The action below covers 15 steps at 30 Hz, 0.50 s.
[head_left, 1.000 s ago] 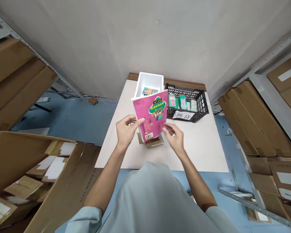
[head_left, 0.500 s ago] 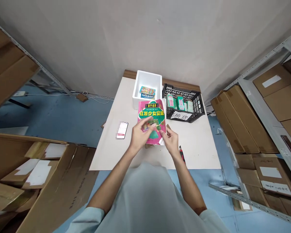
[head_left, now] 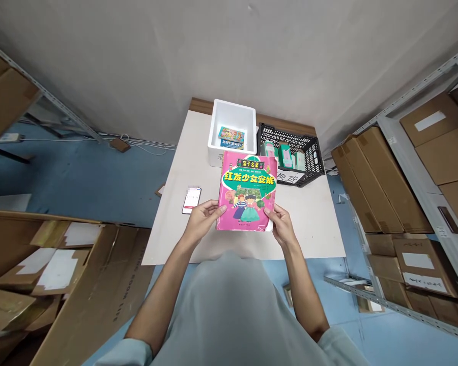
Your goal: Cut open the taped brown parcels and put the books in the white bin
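A pink and green picture book with yellow title characters and two cartoon figures is held upright above the table, front cover facing me. My left hand grips its lower left edge, thumb on the cover. At the lower right edge, my right hand pinches it with the thumb in front. The cover's lower right corner looks worn and whitish. Both hands' other fingers are largely behind the book. Left of the book, a phone with a lit screen lies on the white table.
Behind the book stands a white foam box containing colourful books. Beside it, a black plastic crate holds green and pink boxes. Shelves with cardboard cartons flank the right; a big open carton is at left.
My left hand has moved from the front of the cover to its left edge. The book now faces me squarely, fully uncovered. The red and black cutter near my right wrist is no longer visible.
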Each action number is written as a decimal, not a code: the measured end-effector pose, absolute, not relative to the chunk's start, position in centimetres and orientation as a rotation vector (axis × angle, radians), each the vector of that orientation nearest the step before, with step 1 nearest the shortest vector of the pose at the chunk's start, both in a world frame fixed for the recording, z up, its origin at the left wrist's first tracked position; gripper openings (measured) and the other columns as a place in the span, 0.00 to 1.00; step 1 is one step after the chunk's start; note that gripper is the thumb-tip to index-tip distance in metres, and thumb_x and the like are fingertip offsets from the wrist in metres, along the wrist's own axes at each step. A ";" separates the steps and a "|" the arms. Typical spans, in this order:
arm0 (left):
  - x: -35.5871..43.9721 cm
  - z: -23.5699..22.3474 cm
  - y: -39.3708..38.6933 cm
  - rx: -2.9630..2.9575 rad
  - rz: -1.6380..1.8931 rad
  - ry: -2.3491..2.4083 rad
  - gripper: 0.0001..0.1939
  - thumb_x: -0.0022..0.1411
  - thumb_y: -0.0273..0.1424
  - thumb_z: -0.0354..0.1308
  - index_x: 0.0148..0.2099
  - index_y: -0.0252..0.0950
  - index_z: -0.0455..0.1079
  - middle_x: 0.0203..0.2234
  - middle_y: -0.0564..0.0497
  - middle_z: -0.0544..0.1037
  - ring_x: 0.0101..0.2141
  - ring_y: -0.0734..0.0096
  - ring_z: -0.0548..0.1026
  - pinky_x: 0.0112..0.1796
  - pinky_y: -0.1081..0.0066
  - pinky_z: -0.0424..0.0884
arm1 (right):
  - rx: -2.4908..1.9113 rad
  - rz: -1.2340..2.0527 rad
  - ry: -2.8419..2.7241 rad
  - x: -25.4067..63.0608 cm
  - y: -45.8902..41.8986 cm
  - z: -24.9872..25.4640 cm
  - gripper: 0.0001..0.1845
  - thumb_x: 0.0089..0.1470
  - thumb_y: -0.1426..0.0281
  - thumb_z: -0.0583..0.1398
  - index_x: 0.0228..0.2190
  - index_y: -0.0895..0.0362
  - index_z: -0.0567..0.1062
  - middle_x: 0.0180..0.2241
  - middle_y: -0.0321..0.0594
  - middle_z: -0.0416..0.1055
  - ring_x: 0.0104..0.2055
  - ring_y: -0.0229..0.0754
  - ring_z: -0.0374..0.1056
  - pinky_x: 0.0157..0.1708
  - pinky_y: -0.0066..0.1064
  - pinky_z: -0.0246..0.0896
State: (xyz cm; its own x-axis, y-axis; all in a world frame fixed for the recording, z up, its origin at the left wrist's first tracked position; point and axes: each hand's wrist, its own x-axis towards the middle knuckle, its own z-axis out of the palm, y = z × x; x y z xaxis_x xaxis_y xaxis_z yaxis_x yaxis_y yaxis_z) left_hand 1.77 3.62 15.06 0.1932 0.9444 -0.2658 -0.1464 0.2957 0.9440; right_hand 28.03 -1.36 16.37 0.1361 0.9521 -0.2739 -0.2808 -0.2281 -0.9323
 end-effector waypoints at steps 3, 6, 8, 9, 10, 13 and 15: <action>1.7 15.2 3.7 0.908 0.926 1.031 0.36 0.43 0.59 0.86 0.41 0.37 0.83 0.41 0.43 0.90 0.42 0.54 0.87 0.44 0.63 0.83 | -1.278 1.374 -0.787 28.5 -1.5 16.4 0.33 0.47 0.45 0.80 0.48 0.52 0.89 0.50 0.44 0.89 0.55 0.60 0.85 0.55 0.48 0.84; 1.9 15.0 3.6 0.858 0.896 1.021 0.38 0.46 0.61 0.84 0.46 0.36 0.83 0.41 0.41 0.90 0.39 0.55 0.87 0.39 0.64 0.83 | -1.301 1.396 -0.858 29.4 -1.2 16.3 0.36 0.51 0.43 0.78 0.53 0.52 0.88 0.53 0.45 0.89 0.55 0.60 0.85 0.55 0.49 0.84; 2.4 14.5 3.6 0.852 0.894 1.025 0.39 0.47 0.62 0.82 0.48 0.36 0.83 0.42 0.40 0.90 0.39 0.55 0.88 0.37 0.65 0.83 | -1.353 1.339 -0.953 29.8 -0.9 16.0 0.39 0.56 0.42 0.74 0.59 0.53 0.85 0.56 0.47 0.87 0.57 0.61 0.85 0.56 0.51 0.83; 2.8 14.3 3.6 0.864 0.905 1.028 0.39 0.48 0.62 0.82 0.48 0.36 0.83 0.42 0.40 0.90 0.39 0.54 0.88 0.37 0.64 0.83 | -1.412 1.238 -1.017 29.9 -0.7 15.7 0.40 0.58 0.42 0.72 0.62 0.53 0.84 0.59 0.49 0.86 0.59 0.61 0.83 0.58 0.52 0.83; 3.3 13.9 3.5 0.885 0.923 1.037 0.39 0.48 0.62 0.82 0.47 0.36 0.83 0.42 0.40 0.90 0.40 0.53 0.88 0.39 0.63 0.84 | -1.490 1.083 -1.087 29.8 -0.5 15.5 0.40 0.61 0.42 0.70 0.64 0.54 0.82 0.62 0.50 0.84 0.63 0.61 0.81 0.61 0.53 0.81; 5.4 12.7 2.8 0.975 1.012 1.108 0.36 0.51 0.62 0.80 0.46 0.36 0.83 0.43 0.40 0.90 0.44 0.49 0.89 0.46 0.58 0.86 | -1.673 0.608 -1.286 28.6 -0.4 14.6 0.34 0.68 0.45 0.64 0.62 0.55 0.84 0.66 0.53 0.80 0.71 0.60 0.75 0.70 0.55 0.72; 6.9 11.9 1.9 1.056 1.046 1.156 0.33 0.57 0.60 0.76 0.47 0.36 0.85 0.43 0.41 0.91 0.46 0.48 0.89 0.49 0.56 0.86 | -1.699 0.587 -1.383 27.0 -0.7 14.2 0.29 0.71 0.48 0.62 0.59 0.53 0.86 0.62 0.52 0.84 0.66 0.59 0.80 0.67 0.53 0.75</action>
State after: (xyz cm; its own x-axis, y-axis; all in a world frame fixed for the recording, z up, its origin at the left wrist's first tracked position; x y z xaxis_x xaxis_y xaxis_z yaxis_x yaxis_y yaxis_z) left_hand 6.93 1.88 11.93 0.1039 0.9786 -0.1776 -0.0784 0.1861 0.9794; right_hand 26.98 -0.71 14.22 0.2797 0.9484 0.1493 0.5519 -0.0316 -0.8333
